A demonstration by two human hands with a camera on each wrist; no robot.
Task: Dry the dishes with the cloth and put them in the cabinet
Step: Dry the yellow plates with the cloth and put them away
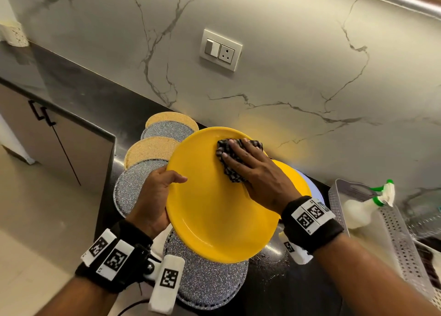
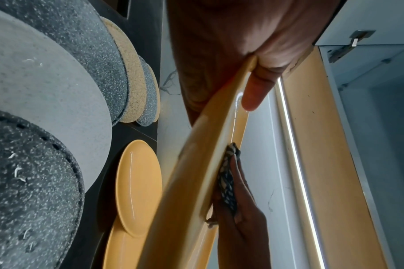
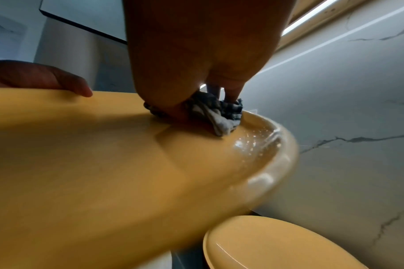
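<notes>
A large yellow plate point(image 1: 214, 208) is held tilted above the black counter. My left hand point(image 1: 157, 194) grips its left rim, thumb on the upper face point(image 2: 253, 87) and fingers underneath. My right hand point(image 1: 257, 172) lies with spread fingers on a bunched dark checked cloth point(image 1: 232, 176), pressing it onto the far part of the plate's face. The right wrist view shows the cloth point(image 3: 219, 116) close to the rim, with water drops point(image 3: 249, 142) beside it. More yellow plates point(image 1: 293, 179) lie on the counter beneath, partly hidden.
Round glittery grey placemats point(image 1: 133, 189) and tan ones point(image 1: 148, 151) overlap on the counter at left. A grey perforated basket point(image 1: 391, 220) with a spray bottle point(image 1: 365, 208) stands at right. A lower cabinet door point(image 1: 71, 148) is at left; an overhead cabinet point(image 2: 369, 91) shows a hinge.
</notes>
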